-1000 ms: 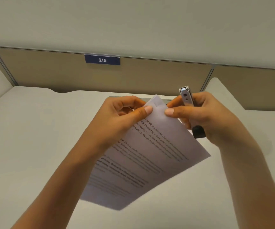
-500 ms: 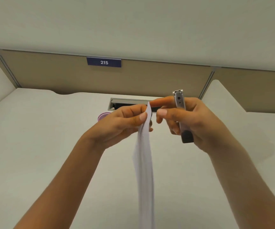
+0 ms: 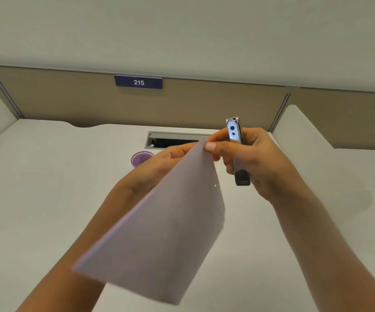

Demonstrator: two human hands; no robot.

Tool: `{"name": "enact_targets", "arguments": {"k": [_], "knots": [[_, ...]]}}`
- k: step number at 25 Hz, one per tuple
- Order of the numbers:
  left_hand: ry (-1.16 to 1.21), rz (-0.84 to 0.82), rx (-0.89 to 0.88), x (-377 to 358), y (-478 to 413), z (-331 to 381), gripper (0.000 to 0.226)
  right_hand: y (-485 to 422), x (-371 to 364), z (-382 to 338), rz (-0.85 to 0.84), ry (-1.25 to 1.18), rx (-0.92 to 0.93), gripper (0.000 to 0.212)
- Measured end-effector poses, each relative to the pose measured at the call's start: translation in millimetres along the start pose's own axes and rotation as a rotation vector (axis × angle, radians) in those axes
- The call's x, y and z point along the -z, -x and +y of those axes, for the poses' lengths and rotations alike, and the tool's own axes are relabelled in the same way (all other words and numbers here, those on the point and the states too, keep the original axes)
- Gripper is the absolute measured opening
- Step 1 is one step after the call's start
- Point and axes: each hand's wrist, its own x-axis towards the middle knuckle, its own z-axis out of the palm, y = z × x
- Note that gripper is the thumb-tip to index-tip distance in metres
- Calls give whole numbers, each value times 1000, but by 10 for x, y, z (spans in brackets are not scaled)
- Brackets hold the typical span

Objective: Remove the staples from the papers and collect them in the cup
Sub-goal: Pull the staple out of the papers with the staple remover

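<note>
White papers (image 3: 159, 233) hang in front of me with their blank back side up, held at the top corner above the desk. My left hand (image 3: 159, 167) grips that corner from behind, and the sheets hide most of its fingers. My right hand (image 3: 249, 158) holds a silver staple remover (image 3: 236, 143) with a black end, standing upright in the fist, and its thumb presses the same paper corner. A small purple cup (image 3: 140, 158) stands on the desk behind the left hand. I can make out no staple.
The white desk (image 3: 47, 188) ends at a tan partition (image 3: 204, 104) with a blue "215" label (image 3: 138, 82). A rectangular cable slot (image 3: 173, 139) is cut into the desk just behind the hands. White dividers rise at both sides.
The papers have swung from printed side up, through edge-on, to blank back side facing me. Both hands stayed at the top corner, and the purple cup has come into view.
</note>
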Motion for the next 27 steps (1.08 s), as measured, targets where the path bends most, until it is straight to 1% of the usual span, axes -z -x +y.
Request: {"name": "enact_targets", "arguments": {"k": [2, 3, 5, 6, 9, 11, 14, 18, 21, 23, 27], "knots": [[-197, 74, -1, 112, 58, 104, 32, -15, 38, -11, 33, 19, -35, 7], [-251, 87, 2, 166, 101, 163, 38, -20, 54, -17, 39, 25, -53, 8], [-301, 68, 1, 224, 200, 301, 52, -31, 68, -19, 36, 25, -84, 11], [-375, 56, -15, 229, 236, 374, 51, -37, 67, -15, 26, 13, -101, 12], [-670, 52, -44, 145, 273, 547, 29, -44, 27, 2, -32, -67, -155, 14], [-738, 123, -78, 77, 266, 566, 17, -35, -3, 10, -69, -135, -175, 18], [-735, 209, -88, -10, 284, 542, 16, -9, -24, 17, -106, -203, -170, 15], [-667, 254, -57, -46, 302, 494, 19, 28, -27, 55, -96, -209, -183, 12], [-644, 296, -39, -78, 298, 427, 21, 52, -53, 79, -77, -192, -198, 13], [-623, 341, -36, -94, 297, 367, 19, 61, -74, 104, -53, -165, -213, 16], [-602, 420, -33, -115, 315, 265, 13, 90, -113, 161, 1, -95, -219, 13]]}}
